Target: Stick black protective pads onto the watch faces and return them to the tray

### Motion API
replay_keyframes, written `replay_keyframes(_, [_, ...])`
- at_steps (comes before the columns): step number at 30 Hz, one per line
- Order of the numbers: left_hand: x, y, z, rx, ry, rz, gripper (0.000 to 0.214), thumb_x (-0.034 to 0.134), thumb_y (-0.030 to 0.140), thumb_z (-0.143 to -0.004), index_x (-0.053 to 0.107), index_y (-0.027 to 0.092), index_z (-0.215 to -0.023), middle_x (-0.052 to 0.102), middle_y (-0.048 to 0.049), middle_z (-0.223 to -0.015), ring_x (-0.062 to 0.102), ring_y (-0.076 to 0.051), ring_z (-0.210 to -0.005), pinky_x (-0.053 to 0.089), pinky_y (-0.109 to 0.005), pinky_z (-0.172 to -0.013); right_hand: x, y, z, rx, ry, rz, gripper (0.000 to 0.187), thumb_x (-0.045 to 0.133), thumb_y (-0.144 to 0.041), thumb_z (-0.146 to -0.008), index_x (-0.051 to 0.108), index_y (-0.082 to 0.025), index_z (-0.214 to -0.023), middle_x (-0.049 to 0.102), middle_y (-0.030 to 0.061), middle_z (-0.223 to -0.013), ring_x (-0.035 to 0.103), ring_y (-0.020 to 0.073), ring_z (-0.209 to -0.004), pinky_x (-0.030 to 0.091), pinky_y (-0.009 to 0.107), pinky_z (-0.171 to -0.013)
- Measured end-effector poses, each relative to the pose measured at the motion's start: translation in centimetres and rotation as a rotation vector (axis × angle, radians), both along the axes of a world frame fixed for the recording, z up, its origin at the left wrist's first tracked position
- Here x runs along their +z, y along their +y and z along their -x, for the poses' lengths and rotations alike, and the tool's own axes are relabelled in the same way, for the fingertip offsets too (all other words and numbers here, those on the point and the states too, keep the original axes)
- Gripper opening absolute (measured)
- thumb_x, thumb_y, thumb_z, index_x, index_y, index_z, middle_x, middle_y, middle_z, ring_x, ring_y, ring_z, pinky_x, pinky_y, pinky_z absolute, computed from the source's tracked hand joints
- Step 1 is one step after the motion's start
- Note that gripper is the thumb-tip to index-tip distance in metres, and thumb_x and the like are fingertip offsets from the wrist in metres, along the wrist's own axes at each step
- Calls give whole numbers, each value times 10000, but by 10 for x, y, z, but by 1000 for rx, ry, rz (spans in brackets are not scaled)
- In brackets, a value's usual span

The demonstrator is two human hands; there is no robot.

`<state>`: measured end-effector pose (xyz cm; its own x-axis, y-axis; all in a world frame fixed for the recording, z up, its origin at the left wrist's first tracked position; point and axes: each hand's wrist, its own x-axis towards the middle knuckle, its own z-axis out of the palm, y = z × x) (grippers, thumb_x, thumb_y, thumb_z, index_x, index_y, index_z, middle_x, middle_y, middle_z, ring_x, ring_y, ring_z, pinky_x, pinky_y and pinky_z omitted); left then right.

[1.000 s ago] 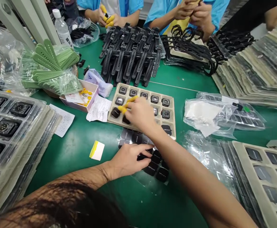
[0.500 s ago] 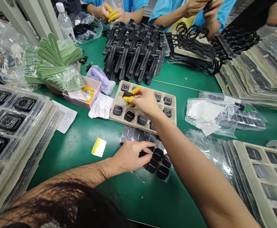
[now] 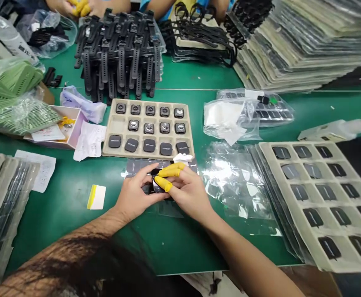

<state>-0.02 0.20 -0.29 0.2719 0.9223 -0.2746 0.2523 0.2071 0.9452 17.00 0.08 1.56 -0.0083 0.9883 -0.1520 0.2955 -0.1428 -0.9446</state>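
Note:
My left hand [image 3: 135, 189] and my right hand [image 3: 188, 189] meet over the table, both closed around a black square smartwatch case [image 3: 157, 186]. Yellow finger cots cover fingertips of the right hand. Thumb and index finger of the left hand pinch the case from the left. Beneath the hands lies a clear sheet of black square films [image 3: 133, 166], mostly hidden. Just beyond stands a beige compartment tray [image 3: 118, 123]: two rows hold watch cases, the front row square pieces with printed film, and one left cell is bare. A crumpled white wipe [image 3: 182, 158] rests at its front right corner.
Stacked trays of dark pieces [image 3: 319, 194] stand at right, others [image 3: 10, 206] at left. Black watch straps [image 3: 118, 53] are piled behind; green straps [image 3: 13, 111] and a pink box [image 3: 75, 132] sit left. A plastic bag [image 3: 226, 115] lies right. Co-workers' hands show across the table.
My right hand has drawn back from the tray with the watch case and joined my left hand above the film sheet. One tray cell is now bare. The view has swung right.

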Motion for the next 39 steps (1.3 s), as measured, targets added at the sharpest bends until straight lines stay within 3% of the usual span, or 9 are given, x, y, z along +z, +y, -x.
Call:
replay_keyframes(6, [6, 2, -2, 7, 27, -28, 490, 798, 251, -726, 692, 262, -1204, 765, -21, -1174, 744, -222, -1032, 607, -374, -979, 5, 2, -3, 99, -128, -193, 118, 637, -229, -879, 698, -328, -895, 654, 42, -972, 685, 232, -882, 639, 439, -755])
replay_keyframes(10, [6, 1, -2, 54, 22, -9, 501, 846, 293, -680, 718, 245, -1161, 780, -24, -1106, 752, -226, -964, 618, -401, -970, 6, 30, -60, 197, -90, -244, 81, 671, -329, -868, 664, -284, -801, 672, 14, -829, 656, 202, -804, 582, 403, -770])
replay_keyframes(12, [5, 0, -2, 62, 43, -5, 496, 856, 316, -672, 730, 245, -1146, 786, -24, -1057, 750, -226, -917, 634, -412, -927, 0, 44, -104, -70, -127, -187, 231, 685, -457, -821, 676, -239, -895, 670, 30, -818, 624, 189, -713, 551, 379, -664])
replay_keyframes(16, [5, 0, -2, 70, 43, 12, 492, 838, 286, -679, 720, 226, -1153, 789, -24, -910, 752, -222, -865, 639, -407, -892, -11, 53, -153, -197, -737, -156, 375, 762, -470, -749, 737, -179, -984, 678, 89, -877, 623, 258, -833, 519, 465, -790])
replay_keyframes(20, [6, 0, -3, 68, -3, 30, 511, 820, 261, -693, 695, 226, -1187, 792, -24, -921, 756, -214, -885, 630, -387, -908, -19, 51, -115, 10, -619, -484, 301, 718, -458, -847, 757, -222, -1030, 714, 100, -1028, 630, 258, -931, 511, 428, -812])
replay_keyframes(23, [5, 0, -3, 69, -43, 29, 529, 826, 262, -693, 687, 198, -1200, 794, -38, -930, 755, -214, -892, 621, -388, -926, -24, 51, -81, 191, -559, -478, 193, 674, -412, -894, 770, -252, -943, 745, 69, -946, 616, 236, -867, 502, 410, -795])
replay_keyframes(28, [2, -2, -2, 73, -74, 30, 517, 817, 246, -699, 686, 192, -1196, 794, -37, -910, 754, -208, -880, 612, -384, -939, -4, 42, -67, 30, -482, -478, 150, 712, -409, -857, 746, -270, -814, 731, 42, -825, 618, 224, -774, 496, 416, -764])
replay_keyframes(34, [-1, -2, 0, 17, -18, -21, 522, 784, 159, -656, 710, 182, -1173, 780, -33, -894, 742, -196, -832, 620, -333, -835, 8, 22, -32, 443, -318, -529, 83, 673, -300, -899, 748, -270, -917, 691, 46, -797, 630, 193, -736, 530, 354, -659])
replay_keyframes(39, [2, -2, -1, 21, -57, 4, 487, 805, 233, -690, 709, 166, -1163, 786, -37, -871, 744, -199, -850, 608, -356, -909, 2, 24, -30, 136, -558, -591, 59, 690, -262, -882, 691, -228, -833, 705, 80, -811, 623, 219, -760, 505, 377, -677])
